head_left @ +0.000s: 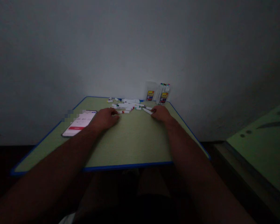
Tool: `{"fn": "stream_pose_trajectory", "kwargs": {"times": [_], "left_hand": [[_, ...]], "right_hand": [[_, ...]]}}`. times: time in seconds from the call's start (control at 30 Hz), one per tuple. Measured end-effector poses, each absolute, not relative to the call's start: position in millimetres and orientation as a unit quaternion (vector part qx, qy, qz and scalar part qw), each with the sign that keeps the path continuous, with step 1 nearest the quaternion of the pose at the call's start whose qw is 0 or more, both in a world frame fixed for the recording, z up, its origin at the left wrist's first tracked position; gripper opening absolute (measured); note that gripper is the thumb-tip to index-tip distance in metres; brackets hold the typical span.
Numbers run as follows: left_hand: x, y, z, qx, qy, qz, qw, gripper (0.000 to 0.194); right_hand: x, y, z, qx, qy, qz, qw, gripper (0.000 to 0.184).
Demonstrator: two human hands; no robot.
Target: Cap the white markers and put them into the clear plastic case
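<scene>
White markers with coloured bands lie in a loose pile (129,105) at the far side of the light green table (130,143). My left hand (106,118) rests low at the pile's near left, fingers closed at the end of a red-banded marker (126,112). On the pile's right, my right hand (160,113) has its fingers curled around the end of a white marker (147,110) that points left. Another marker end (148,108) shows just beyond it. Dim light blurs the fingertips of both hands.
A phone with a lit timer screen (80,123) lies beside my left forearm. Behind my right hand stand a clear case (150,93) and a second case holding upright markers (163,95), near the wall (121,46). Blue edging (128,167) borders the table.
</scene>
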State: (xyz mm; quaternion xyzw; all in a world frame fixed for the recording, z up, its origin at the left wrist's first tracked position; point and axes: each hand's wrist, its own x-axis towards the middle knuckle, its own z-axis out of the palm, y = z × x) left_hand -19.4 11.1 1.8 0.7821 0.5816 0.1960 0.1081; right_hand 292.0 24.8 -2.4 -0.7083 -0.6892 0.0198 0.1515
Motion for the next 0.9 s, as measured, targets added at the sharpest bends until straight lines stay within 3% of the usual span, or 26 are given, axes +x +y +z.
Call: {"fn": "stream_pose_trajectory", "kwargs": {"times": [0.13, 0.27, 0.37, 0.67, 0.9], "left_hand": [[-20, 12, 0, 0.786, 0.577, 0.200, 0.098, 0.041], [-20, 14, -1, 0.789, 0.571, 0.207, 0.091, 0.040], [-21, 16, -3, 0.788, 0.570, 0.215, 0.094, 0.038], [-21, 16, -5, 0.785, 0.567, 0.232, 0.091, 0.035], [-19, 21, -6, 0.770, 0.563, 0.289, 0.087, 0.029]], "right_hand": [[292, 27, 2, -0.708, -0.658, 0.093, 0.240, 0.028], [289, 27, 6, -0.666, -0.583, 0.264, 0.382, 0.017], [286, 25, 6, -0.623, -0.541, 0.364, 0.432, 0.011], [278, 20, 11, -0.596, -0.528, 0.411, 0.443, 0.008], [273, 23, 8, -0.614, -0.540, 0.382, 0.429, 0.004]]}}
